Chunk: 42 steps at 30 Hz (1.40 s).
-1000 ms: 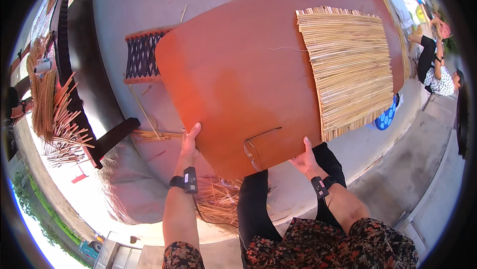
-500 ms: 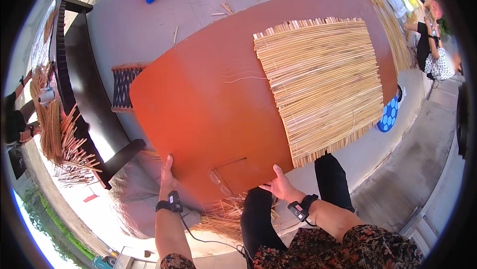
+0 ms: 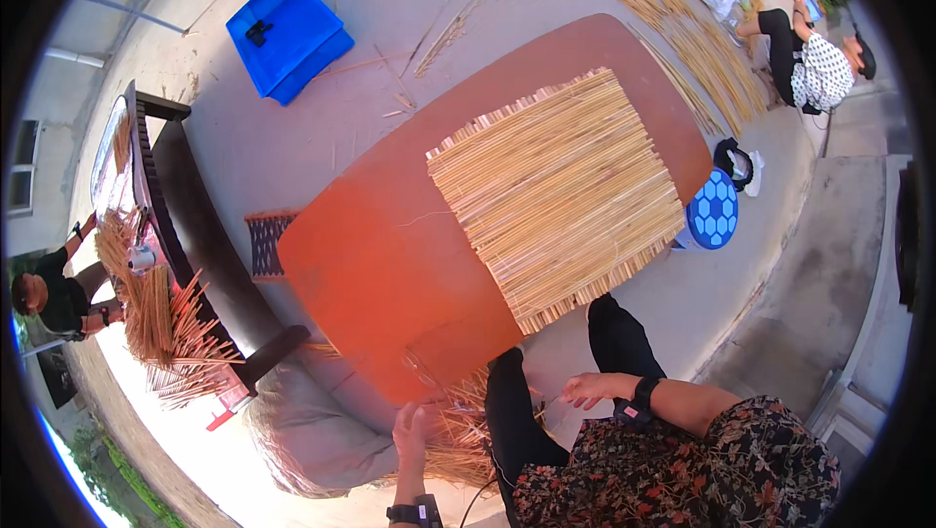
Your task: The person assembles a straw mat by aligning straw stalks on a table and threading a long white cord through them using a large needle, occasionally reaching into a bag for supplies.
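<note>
A reddish-brown oval board [image 3: 361, 284] bears a mat of pale straight reed sticks [image 3: 551, 196], threads trailing from its left edge, and a pair of glasses [image 3: 419, 362] near the near edge. My left hand [image 3: 410, 424] is just below the board's near-left corner, fingers loosely bent and apart, holding nothing visible. My right hand [image 3: 590, 390] hovers over my legs, right of the near edge, empty with fingers open. A heap of loose straw [image 3: 461, 430] lies beside my left hand.
Dark wooden bench [image 3: 200, 216] with reed bundles [image 3: 146, 304] at left; person [image 3: 49, 289] behind it. Blue bin [image 3: 278, 36] beyond the board. Blue stool [image 3: 712, 211] at right. Long reeds [image 3: 682, 31] and seated person [image 3: 819, 70] upper right. Covered mound [image 3: 312, 430] lower left.
Both my hands have let go of the board and moved down toward me. The view has shifted, showing more of the bin, reeds and both people.
</note>
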Motion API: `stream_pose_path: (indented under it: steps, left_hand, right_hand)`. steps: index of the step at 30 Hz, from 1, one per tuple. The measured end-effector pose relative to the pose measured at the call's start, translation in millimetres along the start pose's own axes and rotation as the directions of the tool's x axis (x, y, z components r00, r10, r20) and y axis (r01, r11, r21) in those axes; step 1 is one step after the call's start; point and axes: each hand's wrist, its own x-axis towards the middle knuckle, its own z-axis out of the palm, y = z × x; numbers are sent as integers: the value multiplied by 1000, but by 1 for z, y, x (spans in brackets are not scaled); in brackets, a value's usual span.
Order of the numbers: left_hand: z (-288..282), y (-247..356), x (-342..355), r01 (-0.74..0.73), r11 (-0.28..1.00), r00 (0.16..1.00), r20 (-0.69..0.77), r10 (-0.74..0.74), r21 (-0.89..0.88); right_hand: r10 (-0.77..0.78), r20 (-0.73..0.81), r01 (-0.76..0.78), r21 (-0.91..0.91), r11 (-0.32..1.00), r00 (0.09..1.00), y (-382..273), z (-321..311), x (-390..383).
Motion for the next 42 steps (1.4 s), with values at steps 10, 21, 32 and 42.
stream_pose_path:
  steps: [10, 21, 32, 42]
  left_hand:
    - [105, -13, -50, -505, 673, 770, 635, 67, 541]
    - [224, 5, -80, -544, 534, 817, 554, 161, 647]
    - [407, -23, -98, -463, 365, 881, 463, 93, 808]
    - [414, -48, -85, -454, 314, 891, 434, 133, 834]
  right_hand:
    - [-256, -584, 506, 316, 802, 771, 48, -56, -71]
    - [-545, -709, 189, -521, 833, 448, 125, -283, -108]
    - [-626, -758, -10, -638, 770, 181, 91, -595, -182]
    - [-640, -701, -240, -711, 661, 315, 87, -653, -158]
